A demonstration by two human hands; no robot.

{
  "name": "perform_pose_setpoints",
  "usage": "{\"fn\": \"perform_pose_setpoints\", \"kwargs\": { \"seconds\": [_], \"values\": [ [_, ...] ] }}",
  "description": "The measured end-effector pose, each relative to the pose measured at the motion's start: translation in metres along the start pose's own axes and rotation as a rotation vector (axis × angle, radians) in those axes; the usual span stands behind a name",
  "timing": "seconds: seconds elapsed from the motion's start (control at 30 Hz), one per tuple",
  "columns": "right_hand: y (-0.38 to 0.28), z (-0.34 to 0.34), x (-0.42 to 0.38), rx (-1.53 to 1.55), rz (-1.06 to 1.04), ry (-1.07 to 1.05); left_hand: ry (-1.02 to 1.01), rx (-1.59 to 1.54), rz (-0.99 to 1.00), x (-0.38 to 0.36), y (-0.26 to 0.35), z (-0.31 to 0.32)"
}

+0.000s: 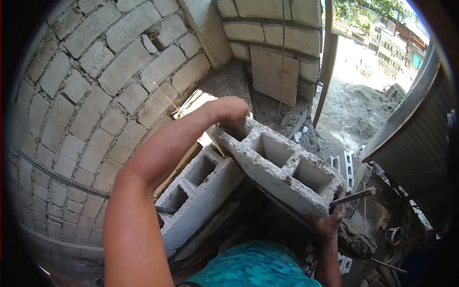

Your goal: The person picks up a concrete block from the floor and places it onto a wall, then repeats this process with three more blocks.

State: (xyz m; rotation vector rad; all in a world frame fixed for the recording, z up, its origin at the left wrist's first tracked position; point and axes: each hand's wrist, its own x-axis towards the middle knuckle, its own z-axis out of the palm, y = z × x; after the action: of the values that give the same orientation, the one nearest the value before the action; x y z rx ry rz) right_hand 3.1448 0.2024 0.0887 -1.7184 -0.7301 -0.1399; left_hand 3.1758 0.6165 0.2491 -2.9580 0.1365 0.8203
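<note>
A grey concrete hollow block (pixel 260 170) with three open cells is held at both ends, cells facing up. My left hand (pixel 234 111) grips its far left end, the fingers curled over the rim into the end cell. From below, my right hand (pixel 329 221) clasps the near right end; some of its fingers are hidden. A rusty steel bar (pixel 354 197) sticks out beside that hand. Below and left of the held block sits another hollow block (pixel 205 201), under my left forearm. Ribbed rebar (pixel 62 179) runs from the left toward its cell.
A mortared block wall (pixel 100 95) rises on the left. A square board (pixel 274 75) leans against the back wall. Corrugated metal sheet (pixel 411 158) stands at the right. Farther down lie loose blocks (pixel 349 170), a small white tub (pixel 394 235) and rubble.
</note>
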Motion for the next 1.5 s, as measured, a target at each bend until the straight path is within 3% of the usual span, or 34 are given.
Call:
{"fn": "perform_pose_setpoints", "kwargs": {
  "seconds": [0.07, 0.1, 0.13, 0.2, 0.37, 0.53, 0.7, 1.03, 1.17, 1.33, 1.5],
  "values": [
    [-0.007, 0.001, -0.001, -0.236, 0.026, -0.083, 0.302, -0.064, -0.048, 0.004, -0.013, 0.056],
    [-0.013, 0.001, 0.005, -0.002, 0.154, -0.112, 0.354, -0.055, -0.091, 0.005, -0.01, 0.061],
    [-0.013, 0.004, 0.01, 0.006, 0.136, -0.108, 0.409, -0.053, -0.061, 0.001, -0.012, 0.063],
    [-0.004, 0.003, 0.003, -0.147, -0.06, -0.054, 0.25, -0.032, -0.073, -0.003, -0.006, 0.048],
    [0.003, 0.002, -0.004, -0.147, 0.01, -0.084, 0.333, -0.049, -0.059, -0.007, -0.006, 0.054],
    [0.003, 0.003, -0.007, -0.213, -0.056, -0.074, 0.359, -0.104, -0.059, -0.01, 0.002, 0.05],
    [0.017, 0.006, -0.008, -0.229, -0.304, -0.002, 0.411, -0.157, -0.056, -0.006, -0.002, 0.057],
    [0.01, 0.009, -0.021, -0.273, -0.142, -0.007, 0.413, -0.051, -0.075, -0.009, 0.006, 0.055],
    [0.029, 0.006, -0.027, -0.345, -0.21, -0.028, 0.459, -0.08, -0.06, -0.011, 0.009, 0.061],
    [0.038, 0.003, -0.029, -0.298, -0.051, -0.103, 0.465, -0.07, -0.164, -0.008, 0.013, 0.064],
    [0.028, 0.002, -0.026, -0.324, -0.121, -0.083, 0.46, -0.144, -0.177, -0.009, 0.013, 0.066]
  ]
}}
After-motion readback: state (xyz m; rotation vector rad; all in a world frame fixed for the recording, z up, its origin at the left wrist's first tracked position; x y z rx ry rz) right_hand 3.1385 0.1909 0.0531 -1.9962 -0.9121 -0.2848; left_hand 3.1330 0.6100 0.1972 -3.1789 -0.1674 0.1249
